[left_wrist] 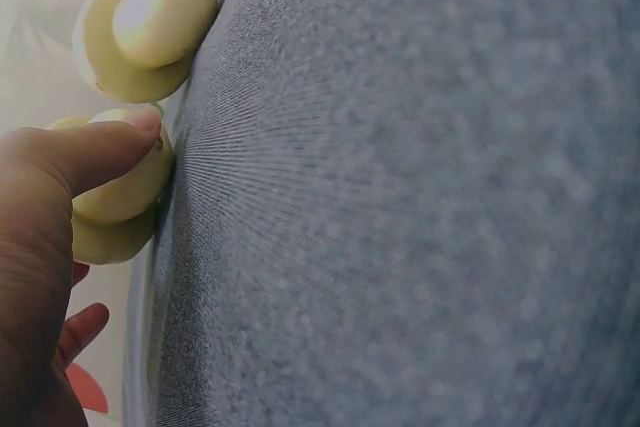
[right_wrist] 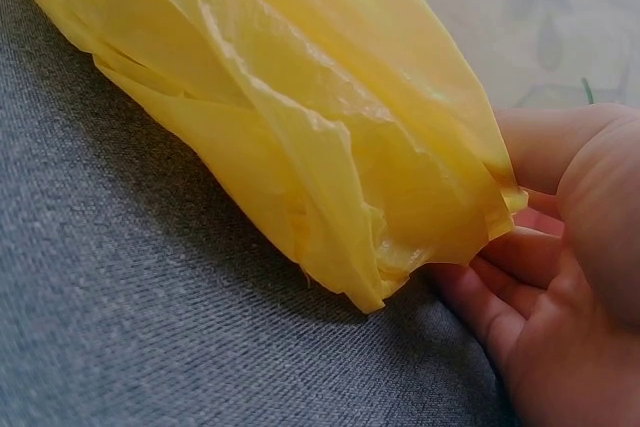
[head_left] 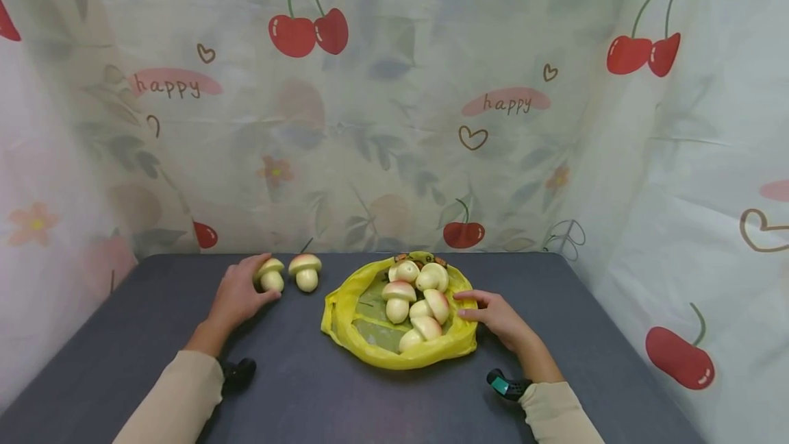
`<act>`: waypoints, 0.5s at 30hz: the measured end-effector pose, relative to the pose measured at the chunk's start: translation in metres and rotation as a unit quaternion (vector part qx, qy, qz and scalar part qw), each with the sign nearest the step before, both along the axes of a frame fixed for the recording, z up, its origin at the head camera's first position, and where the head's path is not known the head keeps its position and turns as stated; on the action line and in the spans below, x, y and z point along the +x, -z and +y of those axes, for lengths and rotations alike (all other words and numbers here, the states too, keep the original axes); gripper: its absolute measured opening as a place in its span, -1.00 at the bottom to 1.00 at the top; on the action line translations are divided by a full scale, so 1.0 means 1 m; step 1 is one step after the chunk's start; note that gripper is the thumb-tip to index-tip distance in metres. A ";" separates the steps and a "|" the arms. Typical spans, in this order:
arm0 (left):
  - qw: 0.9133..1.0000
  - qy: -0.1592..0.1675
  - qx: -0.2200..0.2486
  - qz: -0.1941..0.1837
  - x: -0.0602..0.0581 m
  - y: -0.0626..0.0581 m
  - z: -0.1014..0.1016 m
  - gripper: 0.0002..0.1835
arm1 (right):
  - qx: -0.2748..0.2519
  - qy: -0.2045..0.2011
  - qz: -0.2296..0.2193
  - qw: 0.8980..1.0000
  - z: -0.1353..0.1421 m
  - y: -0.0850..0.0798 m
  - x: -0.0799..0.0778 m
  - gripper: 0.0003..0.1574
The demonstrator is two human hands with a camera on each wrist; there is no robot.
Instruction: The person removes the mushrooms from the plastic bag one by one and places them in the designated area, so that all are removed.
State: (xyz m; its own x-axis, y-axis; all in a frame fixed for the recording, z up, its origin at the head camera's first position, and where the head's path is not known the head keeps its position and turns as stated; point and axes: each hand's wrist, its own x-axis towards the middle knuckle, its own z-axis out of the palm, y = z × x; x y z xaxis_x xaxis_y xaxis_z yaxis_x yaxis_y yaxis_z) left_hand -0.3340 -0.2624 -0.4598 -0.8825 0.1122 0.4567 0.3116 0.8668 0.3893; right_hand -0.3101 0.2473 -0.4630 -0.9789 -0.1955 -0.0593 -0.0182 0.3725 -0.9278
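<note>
At the table's back left, my left hand (head_left: 239, 293) grips a toy mushroom (head_left: 271, 275), pale with a reddish cap. In the left wrist view the thumb (left_wrist: 115, 147) lies across its stem. A second mushroom (head_left: 305, 273) stands just to the right of it. My right hand (head_left: 496, 317) pinches the right side of a yellow plastic bag (head_left: 394, 360), which lies open in the middle. Several mushrooms, including one with a reddish cap (head_left: 399, 292), lie inside the bag. The right wrist view shows the bag's crumpled yellow side (right_wrist: 300, 147) running up to the fingers.
The table has a dark grey cloth surface (head_left: 296, 389). A curtain (head_left: 382, 156) printed with cherries and hearts hangs behind it and along the sides. A black wrist device (head_left: 239, 374) is on the left wrist, another (head_left: 508, 386) on the right.
</note>
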 end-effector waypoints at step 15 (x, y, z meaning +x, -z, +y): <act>1.000 -0.005 -0.019 -0.001 0.004 -0.003 0.000 -0.09 | -0.003 -0.001 -0.001 1.000 0.000 0.000 0.000 -0.50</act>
State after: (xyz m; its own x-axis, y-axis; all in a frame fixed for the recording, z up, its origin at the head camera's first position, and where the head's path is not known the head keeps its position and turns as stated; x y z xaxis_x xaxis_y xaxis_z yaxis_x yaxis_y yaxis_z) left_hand -0.3301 -0.2626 -0.4571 -0.8847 0.1207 0.4503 0.3023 0.8839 0.3569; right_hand -0.3103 0.2471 -0.4634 -0.9784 -0.1979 -0.0600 -0.0173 0.3677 -0.9298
